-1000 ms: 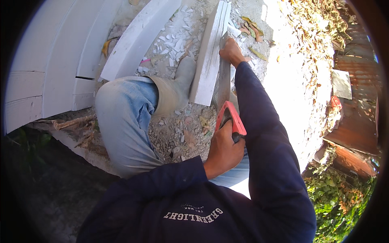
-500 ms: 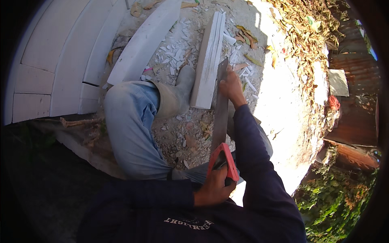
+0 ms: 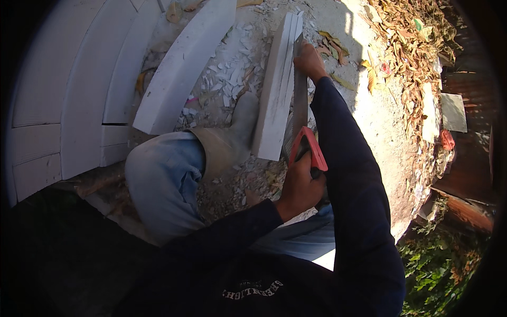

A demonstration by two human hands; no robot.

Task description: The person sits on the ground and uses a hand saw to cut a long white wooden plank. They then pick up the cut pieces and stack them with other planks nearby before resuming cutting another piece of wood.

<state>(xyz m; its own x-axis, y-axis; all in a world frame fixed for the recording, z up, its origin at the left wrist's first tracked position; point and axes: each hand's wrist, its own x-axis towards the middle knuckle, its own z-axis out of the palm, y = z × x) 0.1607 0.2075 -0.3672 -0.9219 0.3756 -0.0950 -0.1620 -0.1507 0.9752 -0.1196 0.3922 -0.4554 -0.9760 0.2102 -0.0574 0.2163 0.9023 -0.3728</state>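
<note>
My left hand (image 3: 301, 187) is closed round the red handle (image 3: 309, 148) of a handsaw. Farther out, my right hand (image 3: 310, 61) grips the far end of the saw's grey blade (image 3: 300, 103). The toothed edge of that blade lies along the right side of a long white block (image 3: 275, 100). Several lengthwise lines run down the block's face near the saw. Whether the teeth are inside a cut I cannot tell. My grey boot (image 3: 244, 116) stands close against the block's left side.
A second white block (image 3: 185, 68) lies to the left, before a stack of white blocks (image 3: 84, 84). White chips (image 3: 229, 71) litter the ground between the two long blocks. Dry leaves (image 3: 417, 90) and rusty metal sheets (image 3: 467, 169) are on the right. My jeans-clad knee (image 3: 158, 174) is bent nearby.
Both hands have moved the saw away from my body and a little right, along the block. The handle now sits beside the block's near end instead of close to my lap.
</note>
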